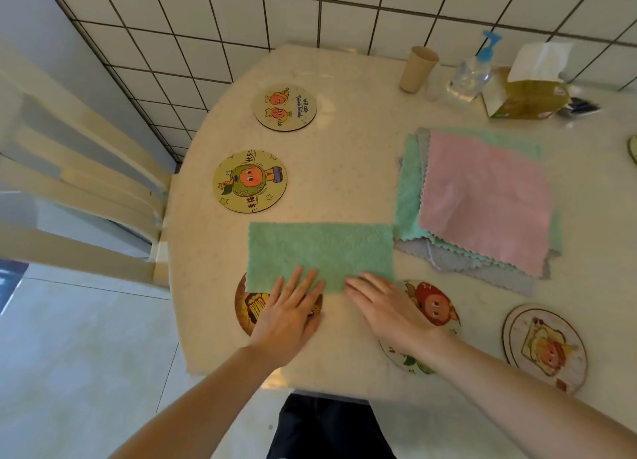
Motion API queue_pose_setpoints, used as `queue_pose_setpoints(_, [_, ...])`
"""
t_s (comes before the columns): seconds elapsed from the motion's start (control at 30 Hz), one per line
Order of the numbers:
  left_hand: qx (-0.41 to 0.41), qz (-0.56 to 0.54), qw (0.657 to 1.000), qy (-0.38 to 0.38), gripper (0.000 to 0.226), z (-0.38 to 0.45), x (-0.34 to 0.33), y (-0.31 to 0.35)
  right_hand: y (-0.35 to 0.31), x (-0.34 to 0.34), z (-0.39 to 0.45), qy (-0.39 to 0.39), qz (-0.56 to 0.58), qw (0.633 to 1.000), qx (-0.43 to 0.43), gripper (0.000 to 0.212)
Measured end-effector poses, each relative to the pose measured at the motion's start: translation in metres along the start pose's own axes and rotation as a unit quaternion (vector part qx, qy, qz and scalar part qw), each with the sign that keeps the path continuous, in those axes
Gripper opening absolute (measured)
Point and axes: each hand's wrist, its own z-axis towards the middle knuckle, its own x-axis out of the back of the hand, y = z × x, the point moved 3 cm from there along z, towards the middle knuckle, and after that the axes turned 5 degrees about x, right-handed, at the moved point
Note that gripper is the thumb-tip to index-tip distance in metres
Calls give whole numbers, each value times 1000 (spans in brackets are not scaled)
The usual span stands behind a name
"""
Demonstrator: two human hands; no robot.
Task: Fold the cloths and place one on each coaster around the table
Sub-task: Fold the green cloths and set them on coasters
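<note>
Evenly lit, soft daylight; faint shadows. Mild glare on desk [344, 89]. Strong wide-angle bending at edges; slightly soft throughout.

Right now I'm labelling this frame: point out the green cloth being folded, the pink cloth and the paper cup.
green cloth [320, 251]: head view, middle of fabric.
pink cloth [486, 196]: head view, centre.
paper cup [417, 69]: head view, side wall.

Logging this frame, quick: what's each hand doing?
Left hand: open, flat on the green cloth.
Right hand: open, flat on the same cloth's near edge.
</note>
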Motion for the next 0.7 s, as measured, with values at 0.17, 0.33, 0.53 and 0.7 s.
queue_pose_setpoints(0.17, [59, 34, 997, -25, 61, -28, -5, -36, 18, 1, -27, -35, 10, 999, -34, 71])
queue_pose_setpoints(0.33, [116, 33, 993, -20, 61, -38, 2, -51, 35, 4, -24, -70, -11, 997, -39, 77])
queue_pose_setpoints(0.53, [177, -62, 981, 48, 60, -14, 22, 6, 39, 15, -1, -10, -36, 999, 21, 48])
queue_pose_setpoints(0.7, [94, -139, 986, 19, 63, 21, 17, 67, 22, 49, -8, 83, 18, 990, 113, 30])
